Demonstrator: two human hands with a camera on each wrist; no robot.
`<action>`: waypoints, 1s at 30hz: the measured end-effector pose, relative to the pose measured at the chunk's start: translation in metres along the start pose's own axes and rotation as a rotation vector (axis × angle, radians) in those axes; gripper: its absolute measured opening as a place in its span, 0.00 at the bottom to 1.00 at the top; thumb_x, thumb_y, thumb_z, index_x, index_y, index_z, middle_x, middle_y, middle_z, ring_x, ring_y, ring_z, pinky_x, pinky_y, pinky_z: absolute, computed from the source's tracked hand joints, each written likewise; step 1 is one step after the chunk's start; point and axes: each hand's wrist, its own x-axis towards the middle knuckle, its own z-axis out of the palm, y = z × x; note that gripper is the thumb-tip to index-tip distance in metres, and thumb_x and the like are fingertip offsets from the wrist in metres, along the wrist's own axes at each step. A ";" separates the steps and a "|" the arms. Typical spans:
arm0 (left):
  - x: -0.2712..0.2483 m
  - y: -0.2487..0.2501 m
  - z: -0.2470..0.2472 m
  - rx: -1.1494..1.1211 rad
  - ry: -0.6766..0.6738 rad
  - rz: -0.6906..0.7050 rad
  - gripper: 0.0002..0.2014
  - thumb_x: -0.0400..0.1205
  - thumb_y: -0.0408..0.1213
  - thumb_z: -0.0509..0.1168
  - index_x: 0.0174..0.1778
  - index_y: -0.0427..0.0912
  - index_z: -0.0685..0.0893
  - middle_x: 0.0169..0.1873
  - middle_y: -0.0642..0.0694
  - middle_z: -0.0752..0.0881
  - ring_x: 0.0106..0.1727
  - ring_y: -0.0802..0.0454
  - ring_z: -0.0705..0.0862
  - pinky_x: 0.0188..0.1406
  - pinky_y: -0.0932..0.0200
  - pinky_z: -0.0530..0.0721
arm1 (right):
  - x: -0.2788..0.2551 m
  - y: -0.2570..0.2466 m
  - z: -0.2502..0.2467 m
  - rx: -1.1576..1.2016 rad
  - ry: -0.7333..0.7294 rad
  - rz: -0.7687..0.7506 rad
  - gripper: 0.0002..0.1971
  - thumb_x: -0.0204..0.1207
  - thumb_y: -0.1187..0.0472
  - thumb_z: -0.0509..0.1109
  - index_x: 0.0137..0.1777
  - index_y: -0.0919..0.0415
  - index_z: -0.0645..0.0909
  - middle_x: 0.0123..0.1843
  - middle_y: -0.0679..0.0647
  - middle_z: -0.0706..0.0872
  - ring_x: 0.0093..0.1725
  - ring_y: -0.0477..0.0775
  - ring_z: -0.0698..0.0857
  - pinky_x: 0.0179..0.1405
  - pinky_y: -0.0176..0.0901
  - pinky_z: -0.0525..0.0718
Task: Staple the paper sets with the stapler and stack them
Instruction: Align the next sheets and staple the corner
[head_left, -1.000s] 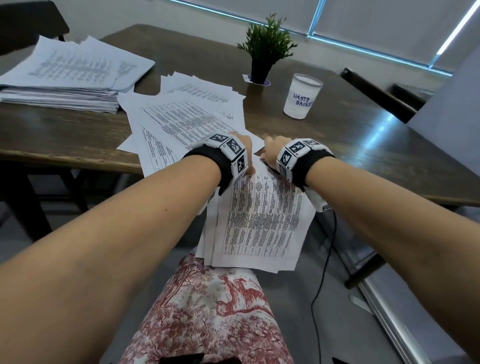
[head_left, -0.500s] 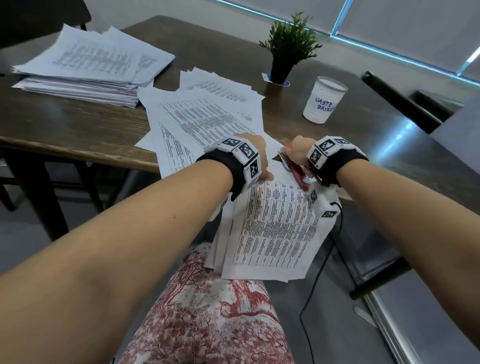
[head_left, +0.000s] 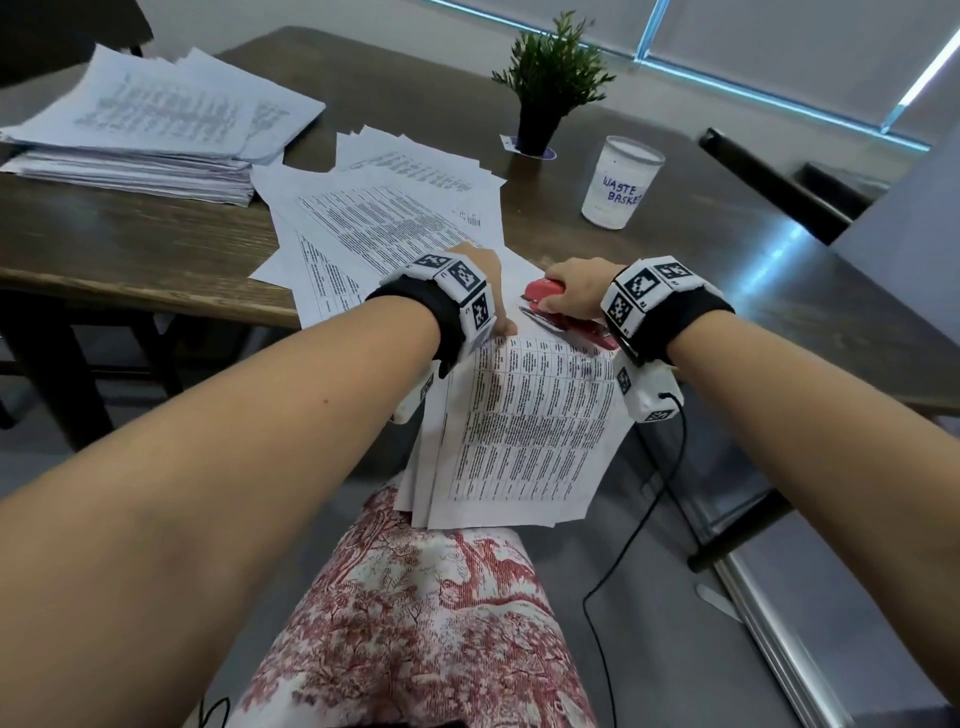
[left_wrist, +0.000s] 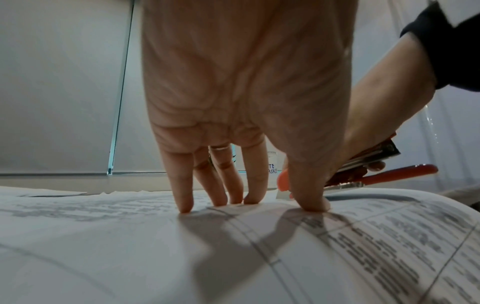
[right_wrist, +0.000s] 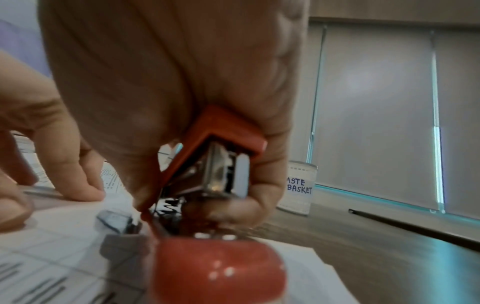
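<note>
At the centre of the head view, the left hand (head_left: 480, 283) is pressing straight fingertips (left_wrist: 185, 205) onto the paper set (head_left: 524, 426), which is overhanging the table (head_left: 156, 244) edge. Just right of it, the right hand (head_left: 576, 291) is gripping the red stapler (head_left: 545, 291), fingers curled round it, at the set's top corner.

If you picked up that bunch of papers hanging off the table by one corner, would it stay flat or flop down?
Probably flop. The paper set already droops past the table edge toward the lap. Its loose sheets look fanned apart at the bottom, so they would likely slide unless pinned, as the left hand presses them while the right hand grips the stapler.
</note>
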 end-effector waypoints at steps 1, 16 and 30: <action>0.000 -0.001 0.000 0.009 -0.010 0.009 0.29 0.66 0.65 0.76 0.22 0.42 0.74 0.21 0.48 0.78 0.29 0.46 0.81 0.36 0.55 0.82 | -0.002 0.000 0.000 -0.008 0.007 0.006 0.23 0.84 0.48 0.63 0.72 0.61 0.75 0.67 0.60 0.81 0.65 0.64 0.80 0.58 0.48 0.76; 0.013 -0.004 0.005 0.027 -0.073 0.031 0.26 0.66 0.66 0.70 0.28 0.42 0.81 0.24 0.47 0.83 0.32 0.44 0.86 0.44 0.48 0.89 | 0.003 -0.015 0.008 -0.190 0.063 0.046 0.21 0.84 0.48 0.61 0.68 0.63 0.74 0.62 0.64 0.84 0.59 0.67 0.83 0.57 0.54 0.81; 0.019 0.003 -0.001 0.004 -0.137 -0.036 0.33 0.55 0.76 0.63 0.27 0.45 0.79 0.25 0.47 0.82 0.35 0.46 0.85 0.42 0.47 0.86 | 0.010 -0.023 0.006 -0.312 0.051 0.009 0.20 0.89 0.53 0.52 0.68 0.67 0.75 0.63 0.63 0.83 0.61 0.66 0.83 0.59 0.51 0.79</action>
